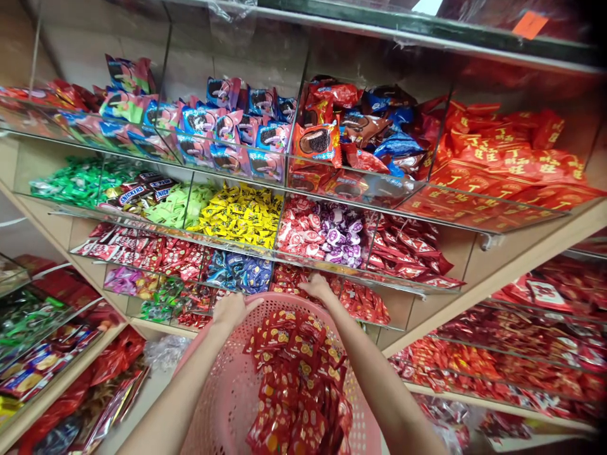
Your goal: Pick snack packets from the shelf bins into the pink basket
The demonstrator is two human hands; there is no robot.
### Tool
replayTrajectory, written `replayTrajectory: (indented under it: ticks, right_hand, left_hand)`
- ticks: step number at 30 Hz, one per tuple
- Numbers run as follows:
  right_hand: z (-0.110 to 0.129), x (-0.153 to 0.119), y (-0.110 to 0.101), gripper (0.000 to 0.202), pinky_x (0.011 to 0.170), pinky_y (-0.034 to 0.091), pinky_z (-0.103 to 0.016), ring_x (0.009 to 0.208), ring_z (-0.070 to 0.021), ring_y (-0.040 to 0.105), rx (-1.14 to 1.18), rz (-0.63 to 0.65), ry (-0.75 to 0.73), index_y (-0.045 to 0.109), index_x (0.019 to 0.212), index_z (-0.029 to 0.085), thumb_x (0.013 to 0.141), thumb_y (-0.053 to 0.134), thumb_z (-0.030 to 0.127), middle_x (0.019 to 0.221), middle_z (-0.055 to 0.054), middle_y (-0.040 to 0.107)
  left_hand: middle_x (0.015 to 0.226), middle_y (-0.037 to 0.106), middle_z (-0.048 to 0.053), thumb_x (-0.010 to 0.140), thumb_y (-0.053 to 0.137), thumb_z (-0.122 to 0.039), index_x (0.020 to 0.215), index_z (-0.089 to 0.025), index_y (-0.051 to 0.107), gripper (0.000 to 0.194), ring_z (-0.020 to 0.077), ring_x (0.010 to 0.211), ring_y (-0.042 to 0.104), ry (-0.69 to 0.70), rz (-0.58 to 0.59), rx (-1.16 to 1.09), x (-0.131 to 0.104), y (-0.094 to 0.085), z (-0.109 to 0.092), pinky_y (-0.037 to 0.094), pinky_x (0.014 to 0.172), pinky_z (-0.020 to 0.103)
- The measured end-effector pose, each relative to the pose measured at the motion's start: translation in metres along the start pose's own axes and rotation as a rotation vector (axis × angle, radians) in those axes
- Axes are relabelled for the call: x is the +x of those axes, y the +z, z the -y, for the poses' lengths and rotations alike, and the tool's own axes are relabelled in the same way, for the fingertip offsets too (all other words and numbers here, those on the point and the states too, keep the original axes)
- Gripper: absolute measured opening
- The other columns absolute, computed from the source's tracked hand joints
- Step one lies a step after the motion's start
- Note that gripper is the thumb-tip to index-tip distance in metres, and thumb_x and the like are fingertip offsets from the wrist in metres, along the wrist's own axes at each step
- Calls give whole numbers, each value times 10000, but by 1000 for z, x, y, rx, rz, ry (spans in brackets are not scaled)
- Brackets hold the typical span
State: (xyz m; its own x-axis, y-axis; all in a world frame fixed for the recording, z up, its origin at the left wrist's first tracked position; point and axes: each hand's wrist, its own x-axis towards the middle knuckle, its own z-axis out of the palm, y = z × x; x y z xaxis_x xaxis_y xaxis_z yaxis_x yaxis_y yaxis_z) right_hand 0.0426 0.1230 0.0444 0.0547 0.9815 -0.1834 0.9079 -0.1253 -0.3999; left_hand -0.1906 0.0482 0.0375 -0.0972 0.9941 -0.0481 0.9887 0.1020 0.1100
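Note:
My left hand [233, 311] is closed on the rim of a pink perforated plastic basket [222, 379], with the thumb lying over the edge. Many small red candy packets with orange pictures [296, 379] fill the basket's middle and right side. Past the far rim, my right hand [320, 289] reaches to a low shelf compartment of dark red packets [287, 281]. Its visible fingers look stretched out and apart at these packets, though part of the hand is hard to make out. I see nothing held in it.
Clear-fronted shelves [227, 234] hold yellow candies [244, 215], purple candies [341, 230], Snickers bars [145, 189] and blue-pink cookie packs [227, 129]. A shelf edge overhangs my right hand. More racks of red packets [512, 360] stand right, and other snacks [42, 360] left.

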Motion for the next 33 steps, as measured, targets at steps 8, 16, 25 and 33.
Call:
replayTrajectory:
  ticks: [8, 16, 25, 33]
  right_hand:
    - [-36, -78, -25, 287, 476, 253, -199, 507, -106, 431, 133, -123, -324, 374, 888, 217, 647, 501, 309, 570, 66, 455]
    - [-60, -164, -10, 274, 540, 272, -229, 688, -170, 514, -211, -32, -223, 381, 865, 214, 617, 497, 187, 753, -18, 544]
    - [-59, -179, 12, 231, 658, 363, -299, 865, -230, 487, -481, -181, -178, 481, 883, 206, 659, 471, 147, 884, -83, 540]
    - [-66, -169, 19, 166, 703, 371, -300, 839, -202, 469, -449, -240, -261, 523, 859, 208, 702, 493, 165, 932, -69, 509]
  left_hand:
    - [794, 618, 188, 608, 90, -761, 797, -113, 626, 862, 304, 798, 576, 2, 7, -10, -1, -2, -1, 425, 684, 392]
    - [803, 623, 175, 599, 125, -768, 803, -121, 630, 846, 299, 800, 577, -13, 13, -18, 0, 0, -1, 427, 691, 379]
    - [835, 613, 205, 603, 123, -764, 847, -99, 626, 869, 311, 826, 570, -30, 28, -11, -1, -1, -2, 418, 712, 393]
    - [807, 618, 195, 599, 96, -769, 835, -107, 622, 877, 311, 812, 576, -12, 8, -3, 0, 2, 0, 425, 689, 402]
